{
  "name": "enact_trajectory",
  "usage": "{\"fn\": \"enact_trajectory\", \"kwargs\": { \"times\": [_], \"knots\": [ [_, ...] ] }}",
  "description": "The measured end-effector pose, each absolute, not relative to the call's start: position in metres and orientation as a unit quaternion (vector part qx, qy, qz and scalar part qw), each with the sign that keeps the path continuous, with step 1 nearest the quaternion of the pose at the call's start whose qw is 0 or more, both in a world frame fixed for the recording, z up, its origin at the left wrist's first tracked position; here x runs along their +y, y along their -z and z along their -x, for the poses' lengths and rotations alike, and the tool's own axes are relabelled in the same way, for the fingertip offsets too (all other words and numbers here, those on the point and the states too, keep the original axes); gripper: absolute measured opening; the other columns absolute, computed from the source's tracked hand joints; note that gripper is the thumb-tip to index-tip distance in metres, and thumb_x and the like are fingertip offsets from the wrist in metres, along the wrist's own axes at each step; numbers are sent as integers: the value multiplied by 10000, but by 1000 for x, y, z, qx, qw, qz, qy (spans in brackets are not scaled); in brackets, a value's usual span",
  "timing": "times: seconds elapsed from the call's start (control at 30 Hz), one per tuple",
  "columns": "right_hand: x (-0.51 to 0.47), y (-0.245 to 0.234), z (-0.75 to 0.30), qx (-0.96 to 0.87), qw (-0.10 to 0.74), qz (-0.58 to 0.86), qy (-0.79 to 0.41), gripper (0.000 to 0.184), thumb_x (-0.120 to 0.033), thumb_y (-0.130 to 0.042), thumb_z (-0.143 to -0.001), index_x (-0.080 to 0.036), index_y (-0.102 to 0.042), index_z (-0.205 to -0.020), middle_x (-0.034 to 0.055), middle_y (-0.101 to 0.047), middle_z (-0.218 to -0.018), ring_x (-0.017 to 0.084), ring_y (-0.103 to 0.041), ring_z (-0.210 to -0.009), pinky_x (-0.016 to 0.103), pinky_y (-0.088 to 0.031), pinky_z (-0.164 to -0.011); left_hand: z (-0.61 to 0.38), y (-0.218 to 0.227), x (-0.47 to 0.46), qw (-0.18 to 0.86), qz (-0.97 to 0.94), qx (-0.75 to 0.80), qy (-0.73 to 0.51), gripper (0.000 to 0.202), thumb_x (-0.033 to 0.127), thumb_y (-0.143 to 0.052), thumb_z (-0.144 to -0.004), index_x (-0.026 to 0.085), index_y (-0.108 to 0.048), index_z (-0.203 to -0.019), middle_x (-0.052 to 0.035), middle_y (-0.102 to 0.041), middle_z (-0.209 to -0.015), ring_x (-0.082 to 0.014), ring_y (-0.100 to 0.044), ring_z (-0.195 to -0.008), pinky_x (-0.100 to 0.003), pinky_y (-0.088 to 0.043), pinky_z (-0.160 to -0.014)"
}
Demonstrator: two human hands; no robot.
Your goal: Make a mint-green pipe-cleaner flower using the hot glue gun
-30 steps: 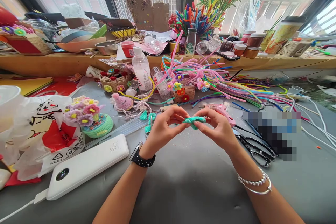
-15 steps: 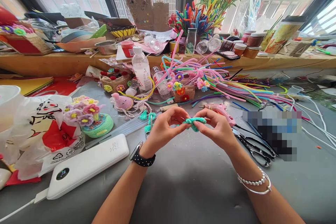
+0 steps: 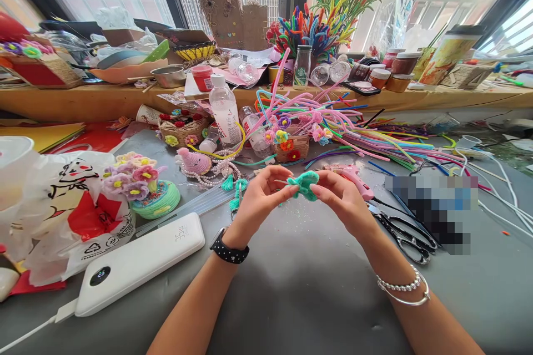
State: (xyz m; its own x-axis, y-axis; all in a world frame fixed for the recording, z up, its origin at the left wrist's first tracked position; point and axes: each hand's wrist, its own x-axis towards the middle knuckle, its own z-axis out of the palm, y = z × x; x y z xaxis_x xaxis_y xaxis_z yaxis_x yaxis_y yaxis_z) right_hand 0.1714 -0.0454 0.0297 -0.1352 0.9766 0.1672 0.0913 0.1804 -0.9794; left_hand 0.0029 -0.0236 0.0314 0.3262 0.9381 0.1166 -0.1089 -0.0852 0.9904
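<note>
Between my hands, above the grey table, is a small teal pipe-cleaner piece (image 3: pixel 307 184) bent into fuzzy, petal-like loops. My left hand (image 3: pixel 264 193) pinches its left end between thumb and fingers. On the other side my right hand (image 3: pixel 342 199) is closed on the right edge of the same piece, thumb in front. More teal fuzzy pieces (image 3: pixel 235 197) lie behind my left hand, close to a strip of clear sticks (image 3: pixel 200 202). A pink hot glue gun (image 3: pixel 353 180) rests just beyond my right hand, and black-handled scissors (image 3: pixel 406 236) lie right of that wrist.
A white power bank (image 3: pixel 141 266) with a cable lies at left, beside a plastic bag (image 3: pixel 79 216) and a fuzzy flower pot (image 3: pixel 156 199). Behind my hands are a water bottle (image 3: pixel 224 111), a bead string (image 3: pixel 216 169) and a heap of coloured pipe cleaners (image 3: pixel 375 136).
The teal piece has turned from a flat, edge-on pose to show its loops more upright, and has shifted slightly left. My left hand has moved a little; the table things stay put.
</note>
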Motion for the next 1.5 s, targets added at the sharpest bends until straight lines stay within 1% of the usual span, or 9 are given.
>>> {"fn": "enact_trajectory", "kwargs": {
  "times": [0.13, 0.3, 0.43, 0.57, 0.83, 1.03, 1.23, 1.4, 1.5],
  "knots": [
    [-44, -28, -169, -571, 501, 437, -481, 253, -376, -604, -721, -161, -571, -849, 21, -619, -737, 129, -585, -629, 275, -509, -593, -3, -30, -22, 595, -548, 371, -457, 290, 270, -676, -665, 174, -526, -894, -12, -572, -856, -121, -568, -754, -228, -449, -639],
    [-43, -26, -168, -556, 522, 431, -482, 230, -370, -608, -722, -159, -582, -811, 6, -618, -674, 106, -574, -551, 242, -495, -514, -4, -29, -22, 626, -525, 364, -447, 295, 254, -694, -643, 175, -533, -876, 6, -561, -832, -109, -568, -744, -229, -450, -658],
    [-43, -24, -168, -561, 530, 437, -462, 269, -390, -621, -706, -163, -569, -840, -11, -588, -627, 100, -549, -522, 210, -446, -424, -5, -28, -23, 642, -508, 357, -449, 289, 230, -707, -628, 176, -538, -856, 18, -544, -821, -92, -566, -713, -224, -463, -649],
    [-44, -21, -166, -579, 535, 463, -405, 254, -412, -586, -731, -163, -575, -782, -21, -544, -565, 87, -494, -463, 197, -388, -374, -7, -27, -23, 646, -511, 352, -445, 288, 217, -715, -618, 170, -536, -838, 18, -530, -826, -84, -567, -687, -221, -471, -637],
    [-46, -20, -162, -581, 549, 461, -386, 240, -412, -550, -763, -174, -565, -746, -16, -534, -556, 86, -492, -454, 197, -394, -381, -8, -28, -25, 629, -520, 357, -454, 301, 218, -719, -612, 175, -516, -830, 18, -521, -804, -88, -552, -690, -222, -474, -634],
    [-46, -20, -163, -576, 544, 461, -399, 251, -424, -552, -756, -174, -559, -724, -15, -533, -543, 95, -498, -462, 202, -394, -380, -7, -29, -25, 625, -525, 360, -452, 308, 237, -723, -603, 172, -495, -799, 21, -525, -759, -94, -558, -662, -229, -462, -624],
    [-46, -20, -163, -565, 547, 452, -421, 239, -413, -564, -749, -178, -551, -711, -22, -525, -545, 94, -495, -470, 200, -386, -384, -6, -29, -24, 624, -535, 352, -447, 300, 240, -717, -613, 173, -488, -795, 27, -524, -759, -86, -552, -656, -222, -446, -620],
    [-46, -22, -164, -579, 527, 453, -426, 303, -466, -504, -773, -173, -538, -702, -17, -496, -563, 92, -459, -485, 212, -390, -417, -5, -30, -24, 630, -536, 355, -436, 314, 251, -718, -606, 174, -487, -806, 19, -521, -773, -97, -567, -657, -242, -471, -621],
    [-45, -25, -167, -597, 516, 463, -405, 342, -493, -476, -781, -171, -525, -676, -22, -457, -545, 85, -416, -482, 214, -364, -430, -5, -31, -24, 642, -538, 354, -417, 330, 248, -724, -598, 176, -484, -812, 15, -529, -781, -106, -581, -649, -257, -490, -620]
  ]
}}
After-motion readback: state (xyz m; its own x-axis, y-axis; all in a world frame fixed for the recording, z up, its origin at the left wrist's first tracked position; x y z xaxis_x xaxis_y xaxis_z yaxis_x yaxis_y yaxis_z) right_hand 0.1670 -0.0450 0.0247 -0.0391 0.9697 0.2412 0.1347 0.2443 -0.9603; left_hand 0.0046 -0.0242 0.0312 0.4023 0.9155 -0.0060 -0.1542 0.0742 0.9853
